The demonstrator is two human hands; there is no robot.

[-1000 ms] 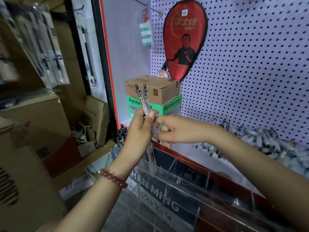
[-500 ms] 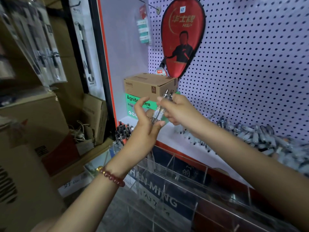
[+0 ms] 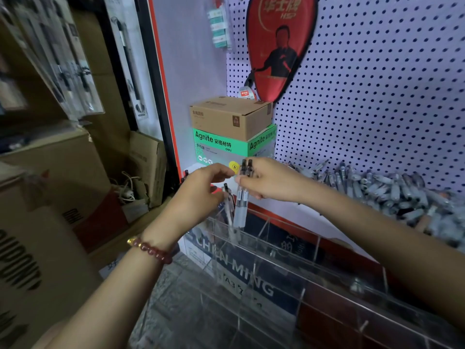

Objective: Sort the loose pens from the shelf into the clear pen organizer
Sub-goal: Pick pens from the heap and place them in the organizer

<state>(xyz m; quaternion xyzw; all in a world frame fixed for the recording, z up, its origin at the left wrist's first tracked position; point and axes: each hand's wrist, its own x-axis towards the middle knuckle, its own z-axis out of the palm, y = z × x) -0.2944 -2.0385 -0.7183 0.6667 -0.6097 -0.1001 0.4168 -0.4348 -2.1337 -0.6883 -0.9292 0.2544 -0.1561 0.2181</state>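
1. The right hand [image 3: 273,181] is gripping a pair of pens [image 3: 242,197], two of them side by side, with thumb and fingers curling round the upper barrels.
2. That pair is standing nearly upright, long axis vertical. The dark clicker ends are pointing up and the tips are pointing down at the left end of the clear pen organizer [image 3: 264,231].
3. The left hand [image 3: 201,195] is curling its fingers on a single pen [image 3: 228,210], just left of the pair. It is only one pen, and it is blurred.
4. This one is leaning a little, its top tipping left and its tip reaching down inside the organizer's left end.
5. The loose pens [image 3: 392,192] are lying heaped on the shelf [image 3: 309,214] to the right, pointing every way. They are too many and too blurred for counting.
6. Two boxes are sitting stacked at the shelf's far left, a brown carton [image 3: 226,117] on a green box [image 3: 219,144].
7. One beaded bracelet [image 3: 151,250] is circling the left wrist.
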